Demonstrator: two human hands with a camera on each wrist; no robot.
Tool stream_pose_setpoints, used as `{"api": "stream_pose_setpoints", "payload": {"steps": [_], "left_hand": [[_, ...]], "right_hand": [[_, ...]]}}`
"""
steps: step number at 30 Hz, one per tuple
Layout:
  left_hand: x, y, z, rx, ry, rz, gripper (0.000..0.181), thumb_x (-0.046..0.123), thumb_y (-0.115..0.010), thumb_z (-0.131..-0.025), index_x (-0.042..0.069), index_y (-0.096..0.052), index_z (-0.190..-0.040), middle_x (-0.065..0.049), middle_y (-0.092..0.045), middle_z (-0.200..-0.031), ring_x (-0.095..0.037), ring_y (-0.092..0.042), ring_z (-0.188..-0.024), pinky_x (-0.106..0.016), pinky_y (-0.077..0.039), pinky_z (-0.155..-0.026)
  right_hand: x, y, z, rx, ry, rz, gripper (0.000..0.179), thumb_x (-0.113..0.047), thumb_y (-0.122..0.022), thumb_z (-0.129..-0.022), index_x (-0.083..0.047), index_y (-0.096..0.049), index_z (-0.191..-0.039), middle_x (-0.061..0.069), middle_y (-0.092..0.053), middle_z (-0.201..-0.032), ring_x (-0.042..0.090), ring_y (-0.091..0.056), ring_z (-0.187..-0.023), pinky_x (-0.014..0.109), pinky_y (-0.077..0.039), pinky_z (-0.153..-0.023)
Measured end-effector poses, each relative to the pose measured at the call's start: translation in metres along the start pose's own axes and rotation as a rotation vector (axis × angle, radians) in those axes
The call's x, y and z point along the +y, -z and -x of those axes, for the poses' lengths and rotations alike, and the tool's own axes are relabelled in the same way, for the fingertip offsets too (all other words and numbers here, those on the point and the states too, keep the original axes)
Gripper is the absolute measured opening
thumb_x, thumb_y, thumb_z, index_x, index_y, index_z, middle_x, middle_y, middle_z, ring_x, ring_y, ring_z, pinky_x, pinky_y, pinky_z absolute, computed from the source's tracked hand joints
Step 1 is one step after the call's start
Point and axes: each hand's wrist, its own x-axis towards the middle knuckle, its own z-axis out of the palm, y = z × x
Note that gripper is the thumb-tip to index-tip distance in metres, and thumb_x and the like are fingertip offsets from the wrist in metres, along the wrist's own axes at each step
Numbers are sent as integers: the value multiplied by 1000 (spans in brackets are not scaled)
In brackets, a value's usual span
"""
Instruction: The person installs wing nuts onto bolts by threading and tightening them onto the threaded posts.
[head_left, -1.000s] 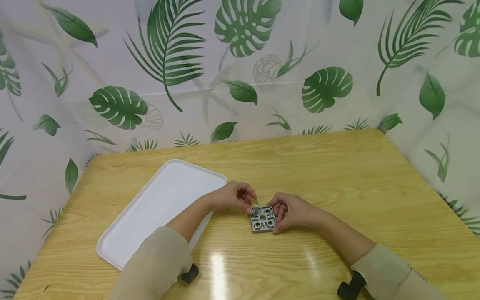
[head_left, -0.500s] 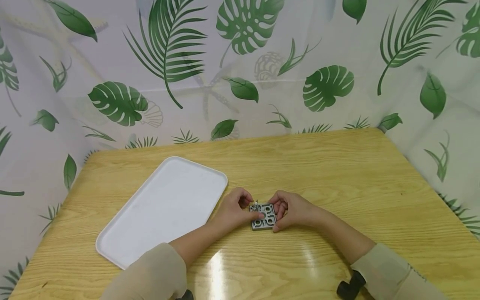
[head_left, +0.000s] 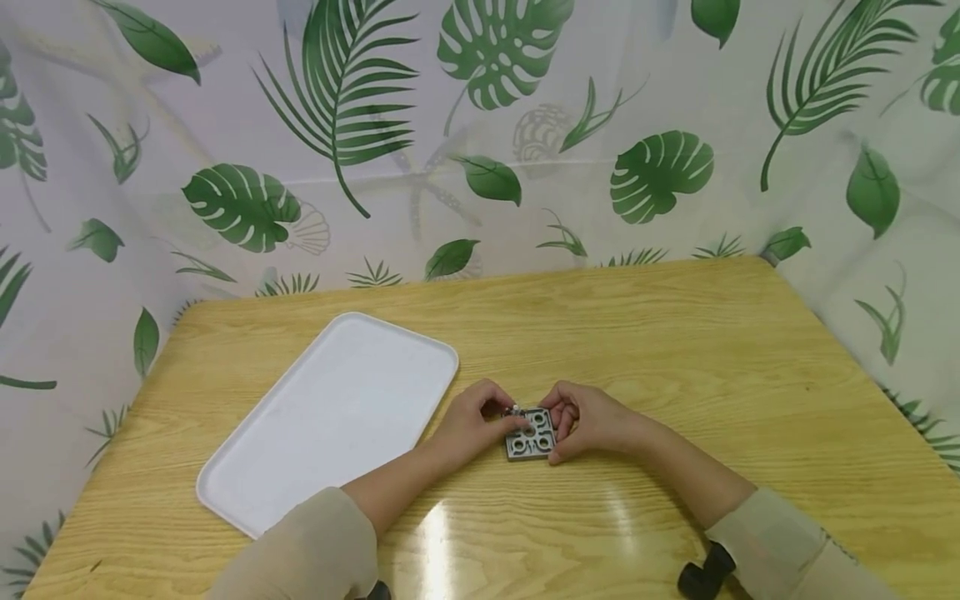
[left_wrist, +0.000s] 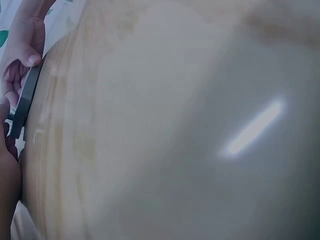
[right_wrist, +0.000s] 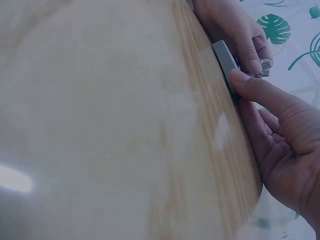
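A square grey metal plate (head_left: 531,447) with round holes lies on the wooden table, between both hands. My right hand (head_left: 592,419) grips its right side, thumb at the near corner and fingers at the far one. At the far left corner of the plate stands a small shiny metal bolt-like piece (right_wrist: 265,68); my left hand (head_left: 468,427) pinches it, the thumb reaching over the plate. From the head view the fingers mostly cover this piece. Edge-on, the plate shows as a dark bar in the left wrist view.
A white rectangular tray (head_left: 330,417) lies slantwise on the table (head_left: 637,333), left of the hands and partly behind the left sleeve. A leaf-patterned cloth (head_left: 420,125) rises behind the table and at its sides.
My left hand has dropped nearer and turned, so its thumb now lies across the plate beside the bolt-like piece. The right hand keeps its grip, and the plate stays nearly where it was.
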Motion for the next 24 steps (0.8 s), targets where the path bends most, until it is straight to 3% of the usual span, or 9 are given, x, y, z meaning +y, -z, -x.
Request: {"api": "stream_pose_setpoints", "payload": {"steps": [3,10,13,18,21,24], "left_hand": [[0,8,-9,-128,41,62,16,20,-74,-83,11,-64,-92,1,-63,-93,-8,-56,-85,-22,-47,-77],[-2,34,-45,-615,74,144,17,10,-66,-88,5,-64,-104,-1,-63,-98,-7,-57,-88,-21,-47,-80],[-3,38,-59,-775,93,151,19,5,-65,-88,-1,-64,-106,-1,-62,-94,-7,-54,-82,-20,-46,-76],[1,37,-81,-960,181,99,20,1,-66,-86,-6,-65,-105,5,-63,-83,-5,-51,-75,-18,-44,-72],[6,38,-92,-1039,237,54,21,-1,-66,-86,-7,-65,-106,7,-62,-78,-5,-50,-73,-17,-43,-70],[10,41,-98,-1085,253,20,22,0,-65,-86,-7,-64,-107,8,-61,-78,-4,-49,-73,-17,-42,-69]], "right_hand": [[-1,2,1,-2,1,0,62,-4,-85,-65,8,-49,-113,10,-58,-86,15,-59,-72,22,-51,-64],[-2,4,2,-9,-7,-6,62,-4,-85,-65,8,-48,-113,10,-58,-85,16,-59,-72,22,-51,-63],[2,2,2,-27,-20,-7,63,-7,-86,-65,7,-48,-113,10,-58,-83,17,-59,-72,23,-51,-63],[5,1,3,-36,-14,3,63,-9,-86,-65,6,-48,-113,8,-58,-83,16,-60,-72,22,-51,-63],[5,2,2,-33,-4,2,62,-9,-86,-66,6,-48,-113,7,-59,-83,15,-60,-72,23,-51,-63],[3,3,0,-31,2,11,62,-9,-86,-66,6,-49,-113,8,-59,-83,16,-61,-71,23,-51,-63]]}}
